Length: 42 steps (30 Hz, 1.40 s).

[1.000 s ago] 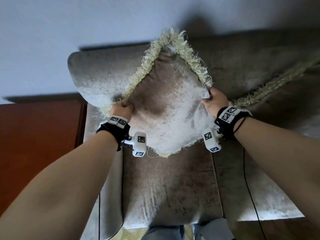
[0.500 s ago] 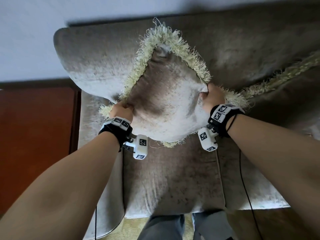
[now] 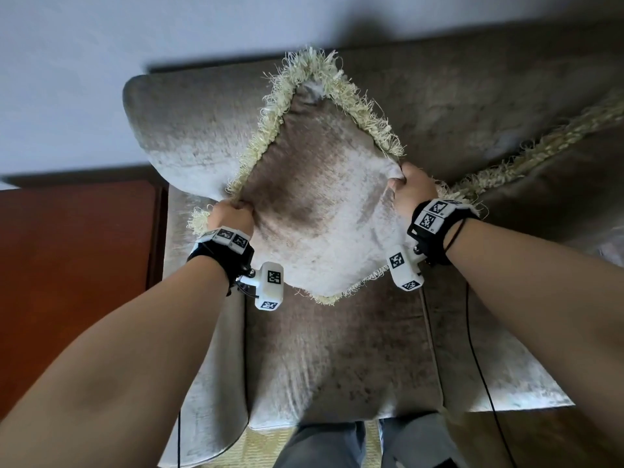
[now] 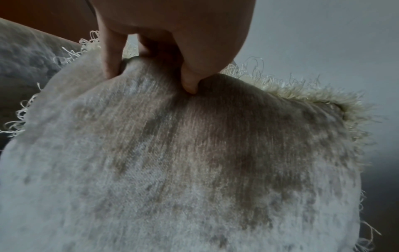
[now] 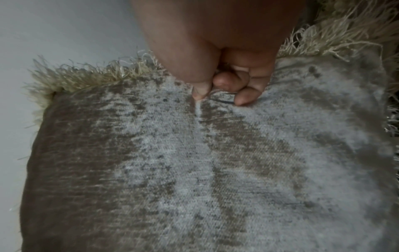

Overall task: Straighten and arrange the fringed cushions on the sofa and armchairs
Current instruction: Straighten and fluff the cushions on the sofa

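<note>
A beige velvet cushion (image 3: 320,204) with a cream fringe hangs corner-up like a diamond in front of the sofa's backrest (image 3: 189,130). My left hand (image 3: 233,216) pinches its left corner, my right hand (image 3: 410,187) grips its right corner. The bottom corner hovers just above the seat (image 3: 337,349). In the left wrist view my left hand's fingers (image 4: 112,56) dig into the fabric of the cushion (image 4: 183,162). Seen from the right wrist, my right hand's fingers (image 5: 246,95) bunch the cushion (image 5: 205,170) near its fringe. A second fringed cushion (image 3: 557,170) lies on the sofa to the right.
The sofa's left armrest (image 3: 209,366) runs beside a red-brown wooden surface (image 3: 67,265). A pale wall (image 3: 135,45) rises behind the backrest. A thin black cable (image 3: 479,366) trails from my right wrist across the seat. My legs (image 3: 337,444) stand at the seat's front edge.
The cushion was lifted a little half a second ago and has come back down toward the seat. Both hands keep their hold on its side corners.
</note>
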### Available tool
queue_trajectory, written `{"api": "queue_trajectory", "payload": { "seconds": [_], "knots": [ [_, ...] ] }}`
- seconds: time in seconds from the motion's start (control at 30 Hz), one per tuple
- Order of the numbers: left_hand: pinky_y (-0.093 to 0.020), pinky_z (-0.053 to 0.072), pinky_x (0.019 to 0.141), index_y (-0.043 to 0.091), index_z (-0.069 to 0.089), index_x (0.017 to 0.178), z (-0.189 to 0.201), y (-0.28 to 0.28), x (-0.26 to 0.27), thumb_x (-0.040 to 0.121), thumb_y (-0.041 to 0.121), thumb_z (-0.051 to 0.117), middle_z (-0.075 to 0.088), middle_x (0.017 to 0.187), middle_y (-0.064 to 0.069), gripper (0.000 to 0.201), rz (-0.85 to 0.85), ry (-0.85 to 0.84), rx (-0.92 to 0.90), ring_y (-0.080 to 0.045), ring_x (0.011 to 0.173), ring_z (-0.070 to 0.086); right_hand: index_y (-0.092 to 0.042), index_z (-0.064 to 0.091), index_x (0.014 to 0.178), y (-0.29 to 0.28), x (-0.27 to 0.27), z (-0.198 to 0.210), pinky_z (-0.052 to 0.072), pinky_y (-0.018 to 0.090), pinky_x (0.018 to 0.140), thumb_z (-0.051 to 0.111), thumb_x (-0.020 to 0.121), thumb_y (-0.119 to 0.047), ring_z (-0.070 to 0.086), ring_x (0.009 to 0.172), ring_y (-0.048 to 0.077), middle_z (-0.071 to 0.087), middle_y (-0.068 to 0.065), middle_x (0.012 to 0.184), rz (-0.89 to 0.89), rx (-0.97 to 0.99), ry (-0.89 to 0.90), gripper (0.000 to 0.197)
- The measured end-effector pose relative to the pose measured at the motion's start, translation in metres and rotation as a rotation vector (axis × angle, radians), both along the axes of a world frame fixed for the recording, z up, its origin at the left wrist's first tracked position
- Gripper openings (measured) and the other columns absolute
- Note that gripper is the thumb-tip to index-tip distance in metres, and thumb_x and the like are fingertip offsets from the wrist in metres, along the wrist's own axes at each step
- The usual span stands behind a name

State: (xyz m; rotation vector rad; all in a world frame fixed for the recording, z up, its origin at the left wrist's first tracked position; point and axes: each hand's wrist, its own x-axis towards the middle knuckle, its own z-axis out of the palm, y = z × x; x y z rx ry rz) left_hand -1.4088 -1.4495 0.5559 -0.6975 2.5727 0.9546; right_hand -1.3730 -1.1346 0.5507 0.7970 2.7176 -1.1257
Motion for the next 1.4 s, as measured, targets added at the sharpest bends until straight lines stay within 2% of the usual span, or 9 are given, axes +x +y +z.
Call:
{"api": "queue_trajectory", "payload": {
  "seconds": [0.13, 0.27, 0.43, 0.73, 0.93, 1.03, 1.1, 1.27, 1.4],
  "knots": [
    [-0.037, 0.056, 0.072, 0.014, 0.062, 0.080, -0.010, 0.002, 0.005, 0.086, 0.030, 0.056, 0.067, 0.084, -0.015, 0.018, 0.009, 0.006, -0.002, -0.033, 0.078, 0.064, -0.012, 0.054, 0.097, 0.000, 0.000, -0.015, 0.042, 0.027, 0.052, 0.044, 0.099, -0.015, 0.051, 0.063, 0.016, 0.059, 0.007, 0.085, -0.016, -0.034, -0.045, 0.010],
    [-0.042, 0.056, 0.079, 0.014, 0.060, 0.086, -0.020, 0.003, 0.008, 0.090, 0.023, 0.057, 0.066, 0.088, -0.012, 0.010, 0.029, 0.049, 0.012, -0.034, 0.087, 0.065, -0.011, 0.054, 0.119, 0.000, -0.004, -0.030, 0.055, 0.036, 0.069, 0.049, 0.097, -0.013, 0.060, 0.082, 0.022, 0.065, 0.013, 0.109, -0.021, -0.104, -0.105, 0.023],
    [-0.056, 0.044, 0.100, 0.020, 0.047, 0.067, -0.031, 0.004, 0.003, 0.089, 0.024, 0.057, 0.055, 0.066, -0.002, 0.024, 0.025, 0.083, -0.006, -0.032, 0.080, 0.058, -0.018, 0.047, 0.137, 0.001, 0.004, -0.036, 0.041, 0.009, 0.056, 0.061, 0.092, -0.006, 0.058, 0.085, 0.009, 0.059, -0.002, 0.109, 0.001, -0.114, -0.061, 0.048],
    [-0.032, 0.044, 0.073, 0.017, 0.058, 0.085, -0.029, 0.002, -0.007, 0.094, 0.022, 0.056, 0.063, 0.090, -0.008, 0.010, -0.033, 0.111, -0.023, -0.027, 0.083, 0.057, -0.026, 0.036, 0.145, -0.002, 0.010, -0.042, 0.040, 0.002, 0.047, 0.065, 0.087, -0.002, 0.053, 0.080, -0.002, 0.056, -0.003, 0.107, 0.028, -0.122, -0.023, 0.069],
    [-0.039, 0.054, 0.080, 0.017, 0.056, 0.105, -0.026, -0.001, 0.003, 0.088, 0.034, 0.052, 0.063, 0.095, -0.007, 0.024, -0.121, 0.002, -0.051, -0.028, 0.083, 0.062, -0.024, 0.036, 0.143, -0.002, 0.014, -0.048, 0.043, 0.014, 0.071, 0.069, 0.082, -0.003, 0.059, 0.108, 0.017, 0.056, 0.002, 0.120, 0.023, -0.120, -0.034, 0.072],
    [-0.056, 0.044, 0.100, 0.021, 0.041, 0.130, -0.018, 0.000, 0.018, 0.086, 0.040, 0.050, 0.052, 0.125, -0.012, 0.049, -0.140, -0.043, -0.078, -0.037, 0.114, 0.053, -0.032, 0.027, 0.148, -0.006, 0.014, -0.043, 0.052, 0.037, 0.092, 0.071, 0.080, -0.009, 0.048, 0.130, 0.029, 0.042, 0.009, 0.146, 0.037, -0.096, -0.074, 0.085],
    [-0.055, 0.034, 0.110, 0.016, 0.034, 0.141, -0.006, 0.004, 0.033, 0.093, 0.038, 0.051, 0.044, 0.136, -0.013, 0.056, -0.166, -0.048, -0.117, -0.037, 0.128, 0.043, -0.035, 0.022, 0.151, -0.009, 0.017, -0.036, 0.043, 0.041, 0.108, 0.071, 0.080, -0.012, 0.035, 0.141, 0.031, 0.030, 0.008, 0.156, 0.056, -0.052, -0.103, 0.089],
    [-0.054, 0.040, 0.106, 0.019, 0.035, 0.142, 0.030, -0.008, 0.073, 0.088, 0.036, 0.060, 0.041, 0.141, -0.014, 0.062, -0.108, -0.055, -0.126, -0.036, 0.129, 0.045, -0.021, 0.033, 0.146, -0.027, 0.025, 0.006, 0.039, 0.038, 0.108, 0.068, 0.080, -0.012, 0.036, 0.140, 0.029, 0.035, 0.009, 0.152, 0.196, -0.062, -0.060, 0.075],
    [-0.049, 0.040, 0.106, 0.022, 0.036, 0.143, 0.074, -0.031, 0.108, 0.088, 0.039, 0.060, 0.042, 0.142, -0.013, 0.062, -0.003, -0.014, -0.191, -0.037, 0.129, 0.044, -0.025, 0.021, 0.154, -0.056, 0.034, 0.058, 0.034, 0.022, 0.097, 0.062, 0.089, -0.012, 0.030, 0.145, 0.025, 0.020, 0.004, 0.161, 0.335, -0.134, -0.045, 0.079]
  ]
}}
